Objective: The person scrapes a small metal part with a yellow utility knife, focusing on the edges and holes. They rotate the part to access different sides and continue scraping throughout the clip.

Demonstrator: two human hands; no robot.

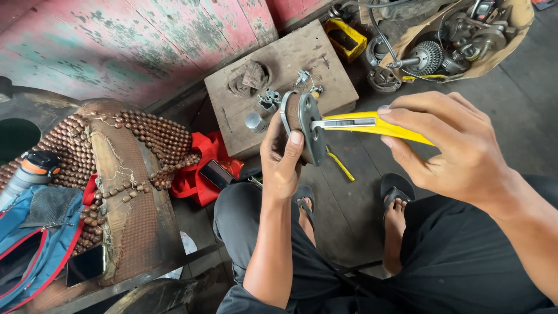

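Two hands work at one small part, raised over the person's knees. The left hand (283, 158) is clamped on a brake shoe (302, 125) — thumb across its flat grey face, fingers behind the curved, brown-lined back — and holds it upright. The right hand (447, 148) is closed round a yellow knife (372, 125), its handle pinched between thumb and fingers, its metal tip laid against the shoe's face just beside the left thumb. The hands do not touch each other; the knife spans the gap between them.

Just beyond the left hand stands a wooden block (325, 64) with a rag (249, 77), a small metal cylinder (254, 122) and loose fittings on it. Beyond the right hand, well apart, lies a sack (511, 40) of gears and engine parts. Left of the left hand, a red cloth (197, 174) lies beside a beaded seat cover (145, 136), with a blue bag (35, 244) farther out — and below both hands, two sandalled feet (395, 203) on the dark floor
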